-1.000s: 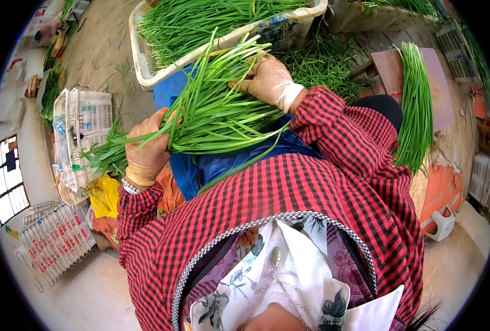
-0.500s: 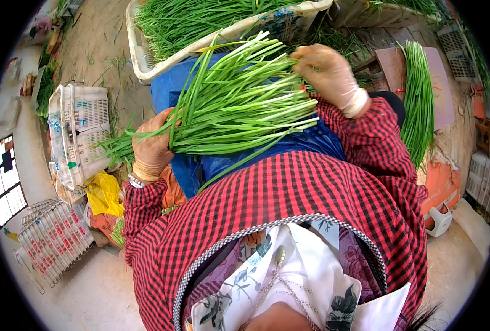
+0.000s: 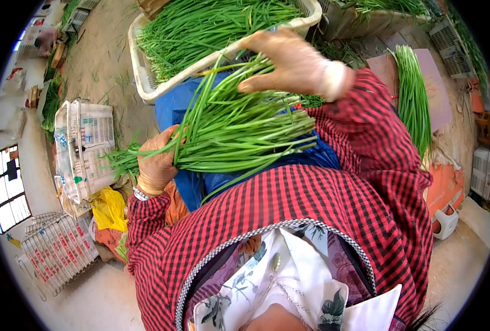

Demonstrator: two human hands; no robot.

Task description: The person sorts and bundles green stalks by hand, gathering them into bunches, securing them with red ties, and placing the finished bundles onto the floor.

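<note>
My gloved left hand (image 3: 157,161) is closed round the leafy end of a loose bunch of garlic chives (image 3: 239,132). The bunch lies across my lap over a blue plastic apron (image 3: 173,96), its pale stem ends fanned out to the right. Over the upper right part of the bunch is my gloved right hand (image 3: 292,63), slightly blurred, thumb and fingers spread apart with nothing seen between them. Its fingertips reach near the rim of a white plastic crate (image 3: 140,69) heaped with more chives (image 3: 212,30).
To the right, a tied bundle of chives (image 3: 411,102) rests on a low board (image 3: 435,91). White crates (image 3: 85,149) stand at the left, near a yellow plastic bag (image 3: 109,208) and a wire rack (image 3: 57,248). Another crate (image 3: 452,47) sits at the far right.
My right hand has moved left and up from the stem ends, and its fingers have spread. My left hand keeps its hold on the chives. The view has shifted slightly.
</note>
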